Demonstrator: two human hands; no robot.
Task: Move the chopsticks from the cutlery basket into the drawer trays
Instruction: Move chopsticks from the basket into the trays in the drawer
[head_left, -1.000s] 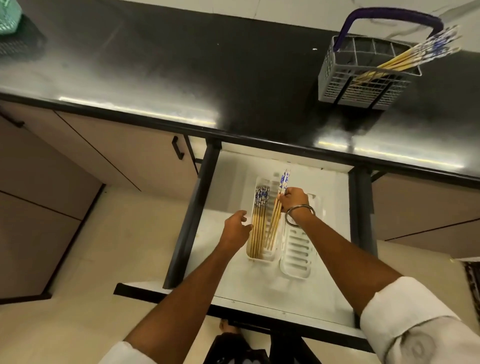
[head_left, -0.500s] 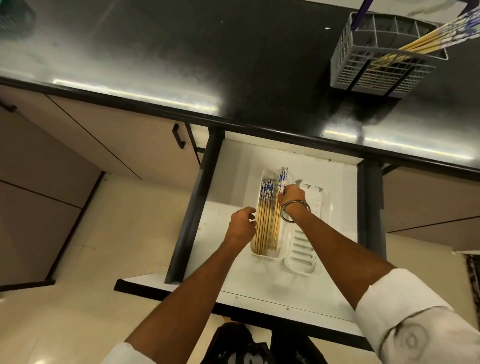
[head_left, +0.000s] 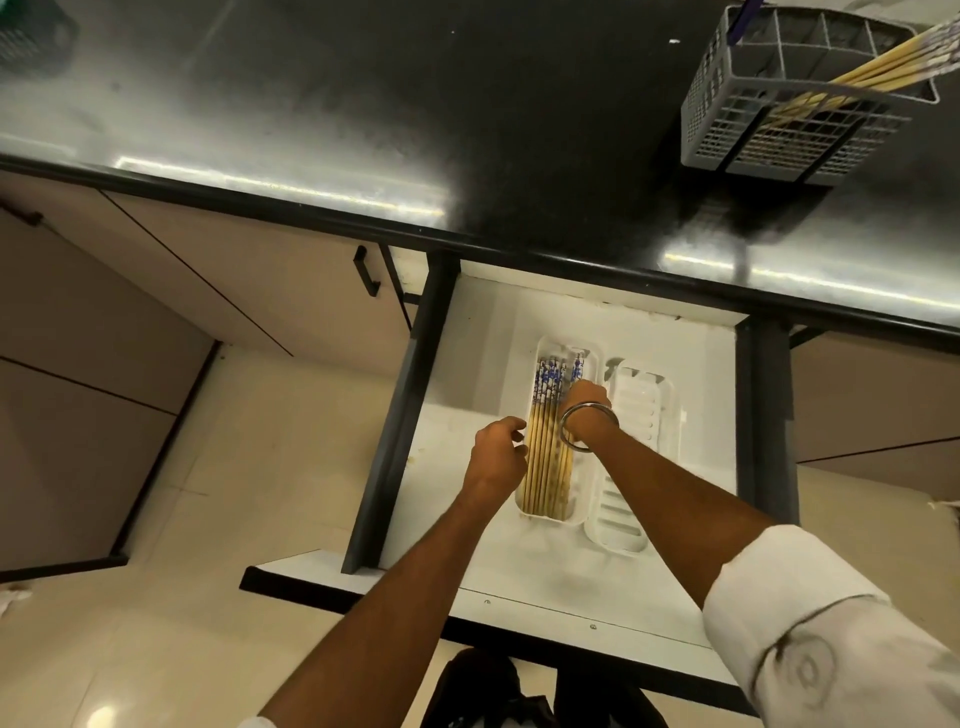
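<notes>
A white drawer stands pulled out below the black counter. Two white trays lie in it side by side. The left tray holds several wooden chopsticks with blue-patterned tops, lying lengthwise. My right hand, a metal bangle on its wrist, is closed on a few chopsticks at that tray's right side, low in the tray. My left hand hovers with curled fingers at the tray's left rim, holding nothing. The right tray has no chopsticks. The grey cutlery basket on the counter holds several more chopsticks.
The black countertop runs across the top, its front edge overhanging the drawer's back. Dark drawer rails flank both sides. Beige cabinet doors with a black handle are to the left. Tiled floor lies below.
My right hand has lowered its chopsticks from a tilt down flat into the left tray. The left hand has moved closer to the tray's rim. The view has tipped downward.
</notes>
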